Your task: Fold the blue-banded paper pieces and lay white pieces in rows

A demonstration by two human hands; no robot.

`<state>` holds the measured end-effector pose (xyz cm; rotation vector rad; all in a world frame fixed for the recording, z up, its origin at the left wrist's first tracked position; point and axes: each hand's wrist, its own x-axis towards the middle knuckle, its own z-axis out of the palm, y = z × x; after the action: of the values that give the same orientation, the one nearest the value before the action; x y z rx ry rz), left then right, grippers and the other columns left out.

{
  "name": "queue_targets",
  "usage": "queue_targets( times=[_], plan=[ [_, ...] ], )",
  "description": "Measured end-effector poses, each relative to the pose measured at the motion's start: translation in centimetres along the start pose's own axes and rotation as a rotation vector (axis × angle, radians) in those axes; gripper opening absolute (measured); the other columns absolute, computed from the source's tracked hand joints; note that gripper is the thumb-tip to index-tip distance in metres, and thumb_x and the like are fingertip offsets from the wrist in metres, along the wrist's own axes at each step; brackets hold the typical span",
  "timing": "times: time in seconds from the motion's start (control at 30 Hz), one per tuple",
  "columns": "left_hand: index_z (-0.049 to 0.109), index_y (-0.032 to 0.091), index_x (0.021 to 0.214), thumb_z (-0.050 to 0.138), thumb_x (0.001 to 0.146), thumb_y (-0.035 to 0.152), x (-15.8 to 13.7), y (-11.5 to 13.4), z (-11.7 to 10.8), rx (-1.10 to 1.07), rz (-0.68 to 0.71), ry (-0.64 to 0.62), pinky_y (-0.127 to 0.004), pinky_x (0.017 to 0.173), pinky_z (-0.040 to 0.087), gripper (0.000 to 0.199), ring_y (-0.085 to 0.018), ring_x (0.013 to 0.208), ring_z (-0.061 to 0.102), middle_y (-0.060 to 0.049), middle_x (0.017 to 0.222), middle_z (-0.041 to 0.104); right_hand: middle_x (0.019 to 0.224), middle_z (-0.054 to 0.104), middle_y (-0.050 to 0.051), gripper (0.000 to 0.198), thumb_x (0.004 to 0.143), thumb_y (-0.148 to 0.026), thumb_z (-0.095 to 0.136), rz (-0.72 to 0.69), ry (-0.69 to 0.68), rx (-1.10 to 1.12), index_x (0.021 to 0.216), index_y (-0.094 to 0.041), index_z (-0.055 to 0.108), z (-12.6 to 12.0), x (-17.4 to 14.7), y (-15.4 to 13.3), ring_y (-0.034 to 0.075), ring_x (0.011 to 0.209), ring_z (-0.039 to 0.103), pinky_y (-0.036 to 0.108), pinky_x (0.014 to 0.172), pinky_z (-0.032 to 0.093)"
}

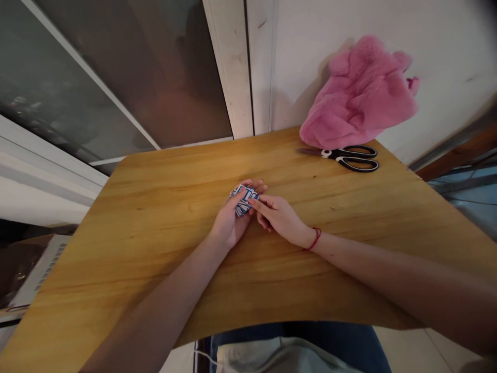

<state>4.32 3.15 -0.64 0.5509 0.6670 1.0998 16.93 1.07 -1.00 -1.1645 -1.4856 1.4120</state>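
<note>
White pieces (243, 206) with blue lettering lie bunched, overlapping, in the left grip (231, 220).

Prob a home: wood tbl (155, 217) w/ pink fluffy cloth (361, 98), dark framed panels (166, 67)

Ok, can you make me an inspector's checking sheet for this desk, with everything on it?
Surface: wooden table, wood-grained, with a few small dark specks.
Job's things: a little stack of blue-and-white printed pieces; the count can't be told.
Clutter: pink fluffy cloth at the far right corner; scissors lying beside it, on the near side.
Grip: left hand holds the stack, thumb on top; right hand, thumb and fingers closed on its edge.
Cables: a thin white cord by the person's lap; whether it is a cable can't be told.
Surroundings: dark glass panels and a white wall beyond the table; a box at left.
</note>
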Motion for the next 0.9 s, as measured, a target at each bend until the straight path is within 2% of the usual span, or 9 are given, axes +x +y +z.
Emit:
queue_targets(
  times=[0.1, 0.27, 0.33, 0.43, 0.53, 0.6, 0.73, 0.83, 0.9],
  plan=[
    [0.063, 0.016, 0.100, 0.051, 0.088, 0.017, -0.2, -0.3, 0.2, 0.035, -0.009, 0.029, -0.021, 0.073, 0.051, 0.017, -0.019, 0.111, 0.061, -0.009, 0.122, 0.063, 0.043, 0.046, -0.006, 0.034, 0.092, -0.042, 0.044, -0.003, 0.003, -0.033, 0.068, -0.018, 0.047, 0.0, 0.1, -0.1, 0.005, 0.035, 0.038, 0.017, 0.036, 0.029],
    [0.060, 0.015, 0.098, 0.044, 0.093, 0.020, 0.2, -0.1, -0.1, 0.004, 0.003, 0.068, -0.017, 0.055, 0.048, 0.018, -0.018, 0.104, 0.065, -0.010, 0.117, 0.066, 0.044, 0.046, -0.007, 0.033, 0.091, -0.041, 0.044, 0.008, -0.009, -0.052, 0.068, -0.018, 0.045, 0.0, 0.1, 0.0, 0.006, 0.036, 0.039, 0.018, 0.036, 0.030],
    [0.058, 0.015, 0.100, 0.040, 0.094, 0.018, 0.5, 0.0, -0.4, -0.027, 0.001, 0.082, -0.017, 0.053, 0.049, 0.019, -0.017, 0.100, 0.066, -0.009, 0.115, 0.067, 0.044, 0.046, -0.007, 0.032, 0.092, -0.041, 0.044, 0.009, -0.014, -0.036, 0.069, -0.018, 0.047, 0.0, 0.0, 0.1, 0.005, 0.036, 0.039, 0.017, 0.037, 0.030],
    [0.057, 0.016, 0.104, 0.037, 0.095, 0.017, 1.2, 0.4, -1.2, -0.070, 0.023, 0.150, -0.021, 0.068, 0.054, 0.022, -0.016, 0.102, 0.065, -0.009, 0.118, 0.066, 0.044, 0.045, -0.007, 0.033, 0.092, -0.043, 0.044, 0.005, -0.013, -0.003, 0.073, -0.017, 0.052, -0.1, 0.0, 0.2, 0.005, 0.035, 0.039, 0.017, 0.036, 0.029],
    [0.056, 0.015, 0.108, 0.037, 0.094, 0.014, 1.7, 0.8, -1.7, -0.090, 0.079, 0.211, -0.025, 0.088, 0.050, 0.024, -0.015, 0.113, 0.060, -0.010, 0.124, 0.063, 0.043, 0.044, -0.008, 0.034, 0.091, -0.044, 0.044, 0.000, 0.006, 0.036, 0.075, -0.016, 0.054, -0.1, 0.0, 0.1, 0.005, 0.034, 0.038, 0.016, 0.036, 0.028],
    [0.057, 0.015, 0.109, 0.040, 0.092, 0.011, 1.7, 1.0, -1.7, -0.079, 0.090, 0.222, -0.027, 0.093, 0.049, 0.025, -0.017, 0.115, 0.059, -0.011, 0.124, 0.063, 0.042, 0.043, -0.008, 0.034, 0.091, -0.044, 0.045, 0.005, 0.030, 0.067, 0.074, -0.016, 0.054, -0.1, 0.0, 0.0, 0.004, 0.034, 0.037, 0.016, 0.035, 0.028],
    [0.059, 0.015, 0.105, 0.042, 0.089, 0.013, 1.0, 1.0, -1.1, -0.040, 0.044, 0.138, -0.028, 0.080, 0.053, 0.023, -0.021, 0.110, 0.061, -0.011, 0.119, 0.065, 0.041, 0.042, -0.008, 0.034, 0.091, -0.043, 0.045, 0.007, 0.054, 0.089, 0.073, -0.017, 0.054, 0.0, -0.1, -0.1, 0.004, 0.034, 0.036, 0.016, 0.035, 0.028],
    [0.060, 0.015, 0.104, 0.042, 0.092, 0.026, 0.4, 0.6, -0.5, -0.014, 0.006, 0.043, -0.024, 0.066, 0.053, 0.024, -0.023, 0.111, 0.061, -0.012, 0.117, 0.065, 0.042, 0.044, -0.008, 0.034, 0.091, -0.043, 0.045, -0.006, 0.040, 0.054, 0.072, -0.016, 0.053, 0.0, 0.0, 0.1, 0.004, 0.034, 0.037, 0.016, 0.035, 0.029],
    [0.060, 0.015, 0.104, 0.045, 0.091, 0.026, 0.2, 0.3, -0.3, 0.022, 0.000, -0.010, -0.021, 0.064, 0.052, 0.022, -0.022, 0.111, 0.061, -0.011, 0.116, 0.066, 0.042, 0.045, -0.007, 0.035, 0.091, -0.044, 0.046, -0.009, 0.034, 0.027, 0.070, -0.017, 0.053, 0.0, 0.0, 0.1, 0.005, 0.034, 0.038, 0.016, 0.035, 0.029]
  ],
)
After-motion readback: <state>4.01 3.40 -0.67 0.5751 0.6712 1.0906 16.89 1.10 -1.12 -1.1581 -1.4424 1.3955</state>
